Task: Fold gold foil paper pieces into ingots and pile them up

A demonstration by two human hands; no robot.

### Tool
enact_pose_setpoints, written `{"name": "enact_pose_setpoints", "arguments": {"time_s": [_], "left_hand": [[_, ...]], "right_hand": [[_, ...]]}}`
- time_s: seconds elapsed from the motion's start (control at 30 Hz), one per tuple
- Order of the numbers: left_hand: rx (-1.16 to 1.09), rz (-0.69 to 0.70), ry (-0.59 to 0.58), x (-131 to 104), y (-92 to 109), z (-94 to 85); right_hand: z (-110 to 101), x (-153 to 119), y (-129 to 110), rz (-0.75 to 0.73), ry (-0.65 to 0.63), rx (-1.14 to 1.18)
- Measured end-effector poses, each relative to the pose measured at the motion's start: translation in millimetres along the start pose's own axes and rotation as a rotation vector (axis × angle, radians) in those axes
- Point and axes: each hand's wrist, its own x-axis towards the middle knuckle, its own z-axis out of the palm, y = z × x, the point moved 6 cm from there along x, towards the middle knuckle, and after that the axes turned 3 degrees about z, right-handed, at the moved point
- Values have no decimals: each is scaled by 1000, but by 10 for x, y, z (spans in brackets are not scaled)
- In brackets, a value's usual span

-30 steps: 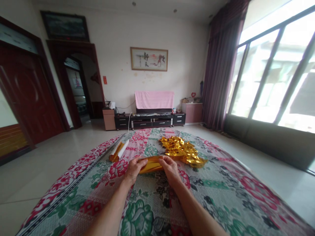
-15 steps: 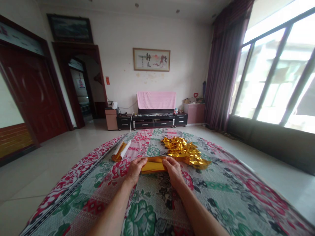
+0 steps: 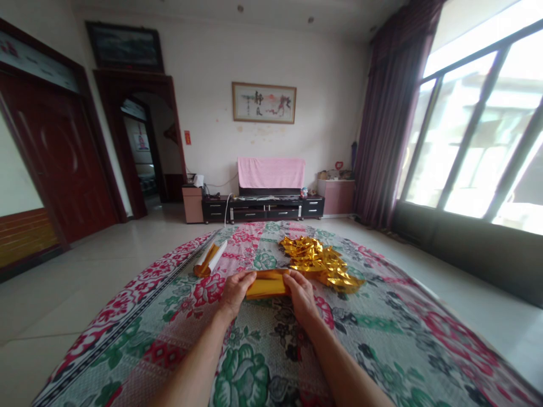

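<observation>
On the floral quilt [image 3: 263, 362] spread over the floor, the person works a sheet of gold foil paper [image 3: 266, 284], which lies flat on the cloth between the two hands. The left hand [image 3: 235, 294] pinches the sheet's left end, thumb on top and fingers curled under, and the right hand [image 3: 300, 291] grips its right end in the same way, so the sheet is held taut across them. It appears folded over along its length, though from here the creases are too small to count. Just beyond the sheet, to its right, sits a heap of crumpled-looking gold foil pieces [image 3: 320, 263], which I take to be the ones already folded; that pile suggests a good share of the work is behind. Beyond the sheet to its left lies a roll of gold paper [image 3: 209, 259] with a white underside, seemingly the stock left to go. The piece in hand looks only partway shaped.
</observation>
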Motion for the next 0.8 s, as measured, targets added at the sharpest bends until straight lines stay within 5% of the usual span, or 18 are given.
{"name": "enact_pose_setpoints", "arguments": {"time_s": [0.4, 0.8], "left_hand": [[0, 5, 16, 16, -31, -7], [102, 48, 9, 5, 3, -6]], "right_hand": [[1, 21, 51, -33, -40, -24], [-92, -40, -100, -82, 164, -150]]}}
